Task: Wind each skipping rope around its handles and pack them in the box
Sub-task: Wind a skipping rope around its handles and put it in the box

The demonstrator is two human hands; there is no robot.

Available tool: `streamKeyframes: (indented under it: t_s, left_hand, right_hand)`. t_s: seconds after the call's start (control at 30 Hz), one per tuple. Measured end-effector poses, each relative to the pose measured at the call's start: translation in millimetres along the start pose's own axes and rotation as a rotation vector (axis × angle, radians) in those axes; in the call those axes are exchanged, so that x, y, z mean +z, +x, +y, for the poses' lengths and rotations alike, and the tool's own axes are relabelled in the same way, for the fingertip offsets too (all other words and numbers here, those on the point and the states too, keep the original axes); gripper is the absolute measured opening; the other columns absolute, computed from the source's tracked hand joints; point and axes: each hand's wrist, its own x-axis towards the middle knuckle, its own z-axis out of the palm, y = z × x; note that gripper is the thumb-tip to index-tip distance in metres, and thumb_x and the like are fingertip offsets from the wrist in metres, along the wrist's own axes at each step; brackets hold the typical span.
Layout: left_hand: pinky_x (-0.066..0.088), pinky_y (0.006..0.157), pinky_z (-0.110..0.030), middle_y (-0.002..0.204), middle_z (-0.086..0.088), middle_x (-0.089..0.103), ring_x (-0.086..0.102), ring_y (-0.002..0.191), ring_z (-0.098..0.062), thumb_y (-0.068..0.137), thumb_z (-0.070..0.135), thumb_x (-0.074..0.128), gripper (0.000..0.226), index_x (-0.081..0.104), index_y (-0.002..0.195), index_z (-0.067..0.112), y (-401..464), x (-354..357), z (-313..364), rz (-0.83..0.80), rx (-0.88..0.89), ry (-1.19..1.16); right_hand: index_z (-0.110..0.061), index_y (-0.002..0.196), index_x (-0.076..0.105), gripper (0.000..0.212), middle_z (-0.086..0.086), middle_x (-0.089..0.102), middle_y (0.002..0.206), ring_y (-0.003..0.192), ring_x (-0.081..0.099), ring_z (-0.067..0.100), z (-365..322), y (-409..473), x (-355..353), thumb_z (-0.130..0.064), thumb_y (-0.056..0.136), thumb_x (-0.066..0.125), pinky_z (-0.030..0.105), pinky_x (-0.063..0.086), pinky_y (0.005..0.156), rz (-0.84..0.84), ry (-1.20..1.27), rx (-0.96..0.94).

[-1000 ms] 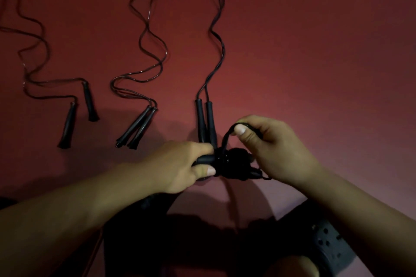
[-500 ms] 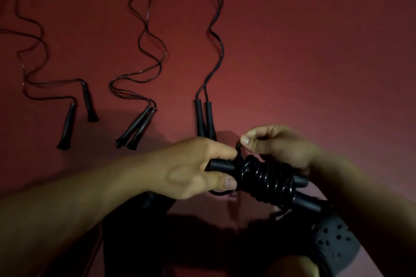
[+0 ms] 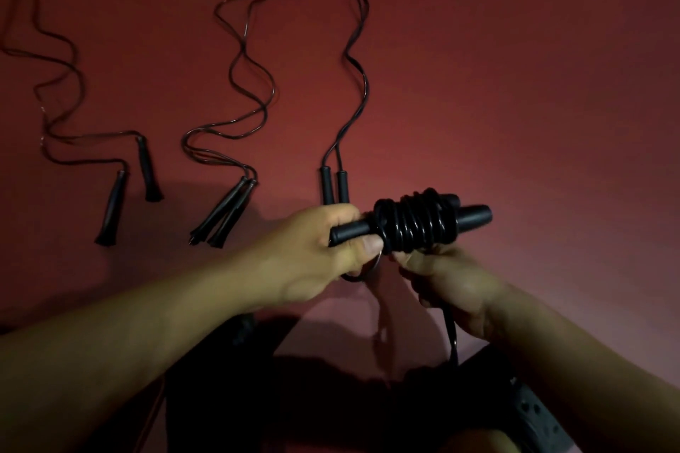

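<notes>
Coiled black skipping rope held above three unwound ropes.

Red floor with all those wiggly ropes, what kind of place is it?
Probably an indoor floor, maybe at home: a bare dull-red floor, thin black skipping ropes laid out on it, and a dark perforated clog.

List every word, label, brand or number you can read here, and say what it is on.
None can be read.
Wound skipping rope in the left hand and right hand: plain black handles, no print visible.
Three unwound skipping ropes on the red floor: no markings visible.
</notes>
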Motion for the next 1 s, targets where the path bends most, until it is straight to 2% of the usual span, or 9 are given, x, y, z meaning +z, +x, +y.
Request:
streamKeyframes:
  t_s: [0.13, 0.27, 0.4, 0.53, 0.63, 0.7, 0.8, 0.9, 1.0]
  left_hand:
    - [0.041, 0.059, -0.012, 0.064, 0.017, 0.061, 0.055, 0.059, 0.006, 0.096, 0.042, 0.054, 0.022, 0.057, 0.078, 0.030, 4, 4, -5, 0.133, -0.077, -0.056]
    - [0.045, 0.068, -0.020, 0.066, 0.015, 0.061, 0.057, 0.062, 0.002, 0.098, 0.040, 0.052, 0.022, 0.061, 0.083, 0.027, 6, 5, -11, 0.163, -0.130, -0.188]
    - [0.050, 0.072, -0.022, 0.069, 0.013, 0.062, 0.059, 0.069, -0.003, 0.098, 0.039, 0.053, 0.024, 0.062, 0.084, 0.022, 6, 1, -17, 0.187, -0.174, -0.181]
    - [0.049, 0.071, -0.026, 0.068, 0.015, 0.064, 0.059, 0.067, -0.004, 0.096, 0.044, 0.054, 0.025, 0.061, 0.079, 0.026, 5, 0, -26, 0.246, -0.207, -0.048]
    - [0.048, 0.065, -0.030, 0.068, 0.010, 0.065, 0.058, 0.063, -0.009, 0.095, 0.045, 0.054, 0.027, 0.060, 0.079, 0.024, 4, 0, -33, 0.301, -0.220, 0.051]
    - [0.044, 0.059, -0.028, 0.072, 0.005, 0.065, 0.057, 0.062, -0.011, 0.095, 0.045, 0.053, 0.027, 0.058, 0.081, 0.023, 5, 0, -37, 0.313, -0.229, 0.122]
    - [0.033, 0.053, -0.023, 0.071, 0.008, 0.059, 0.053, 0.063, -0.006, 0.096, 0.044, 0.052, 0.023, 0.054, 0.082, 0.025, 5, -2, -42, 0.331, -0.247, 0.240]
    - [0.031, 0.055, -0.023, 0.073, 0.010, 0.057, 0.052, 0.067, -0.004, 0.096, 0.046, 0.050, 0.022, 0.050, 0.082, 0.029, 5, -5, -50, 0.323, -0.248, 0.340]
    - [0.039, 0.061, -0.029, 0.076, 0.010, 0.060, 0.058, 0.074, -0.012, 0.095, 0.050, 0.049, 0.021, 0.053, 0.090, 0.030, 5, -4, -56, 0.308, -0.231, 0.418]
  right_hand:
    - [-0.018, 0.065, 0.053, 0.036, 0.001, 0.049, 0.056, 0.045, 0.032, 0.011, -1, -8, 21, -0.039, 0.094, 0.056, 0.022, 0.025, 0.045, -0.025, -0.082, -0.041]
    - [-0.019, 0.052, 0.059, 0.047, 0.001, 0.049, 0.050, 0.038, 0.033, 0.009, -5, -11, 29, -0.039, 0.095, 0.055, 0.017, 0.027, 0.039, 0.008, -0.155, -0.054]
    - [-0.005, 0.069, 0.062, 0.046, -0.002, 0.050, 0.051, 0.036, 0.035, 0.006, -4, -10, 30, -0.042, 0.095, 0.054, 0.018, 0.029, 0.042, 0.041, -0.273, -0.085]
    - [-0.004, 0.080, 0.064, 0.041, -0.004, 0.053, 0.056, 0.042, 0.039, 0.004, -3, -9, 32, -0.040, 0.096, 0.054, 0.021, 0.034, 0.049, 0.043, -0.406, -0.124]
    - [-0.009, 0.084, 0.065, 0.030, -0.005, 0.055, 0.060, 0.046, 0.042, 0.003, -2, -11, 34, -0.034, 0.096, 0.056, 0.015, 0.035, 0.048, 0.018, -0.509, -0.171]
    - [-0.016, 0.088, 0.067, 0.021, -0.004, 0.060, 0.066, 0.052, 0.046, 0.003, -3, -12, 34, -0.033, 0.095, 0.057, 0.014, 0.036, 0.052, 0.010, -0.594, -0.207]
    - [-0.024, 0.090, 0.069, 0.010, -0.009, 0.063, 0.067, 0.057, 0.049, 0.000, -3, -12, 35, -0.030, 0.093, 0.061, 0.014, 0.038, 0.057, 0.000, -0.623, -0.226]
    - [-0.024, 0.090, 0.071, 0.012, -0.012, 0.055, 0.059, 0.054, 0.047, 0.001, -3, -13, 35, -0.032, 0.093, 0.061, 0.014, 0.037, 0.055, 0.011, -0.649, -0.233]
    - [-0.025, 0.090, 0.072, 0.013, -0.011, 0.054, 0.060, 0.054, 0.046, 0.002, -5, -14, 34, -0.035, 0.092, 0.062, 0.015, 0.037, 0.056, 0.032, -0.698, -0.263]
